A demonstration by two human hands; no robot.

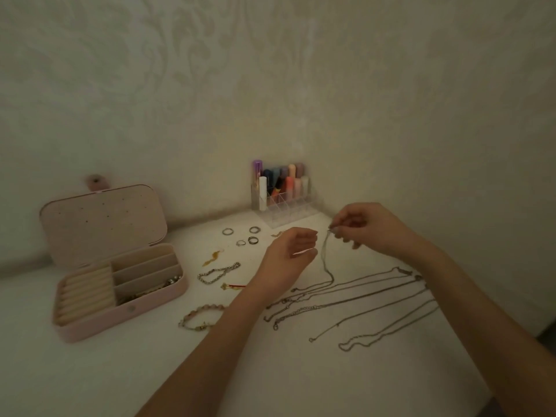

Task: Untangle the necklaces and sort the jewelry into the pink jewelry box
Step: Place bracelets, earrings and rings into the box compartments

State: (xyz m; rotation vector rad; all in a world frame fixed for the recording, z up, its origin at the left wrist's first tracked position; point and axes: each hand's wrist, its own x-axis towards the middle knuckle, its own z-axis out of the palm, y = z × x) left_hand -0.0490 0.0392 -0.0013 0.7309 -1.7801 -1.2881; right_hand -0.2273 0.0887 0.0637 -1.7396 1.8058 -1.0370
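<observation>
— Dim room, patterned wall, white table [90, 371]. What's on the left?

— Pink jewelry box [120, 291], lid up and leaning back. Cream ring rolls in the left part, three divided slots on the right; the near slot has some jewelry in it, too murky to name.

— Hands?

— Right hand [370, 227] is raised over the table, fingertips pinching one end of a thin necklace [326, 260]; the chain hangs down and trails onto the surface. Left hand [288, 257] hovers just beside that chain, fingers loosely curled. It seems to hold nothing, though the light is poor.

— The rest of the chains?

— Several chains [355, 299] lie stretched out side by side, under and between the forearms.

— Loose pieces?

— Four rings [245, 235] near the back, a link bracelet [218, 272] mid-table, a beaded bracelet [200, 317] nearer, beside the left forearm. Clear organizer [281, 206] with cosmetic tubes sits in the corner.
</observation>
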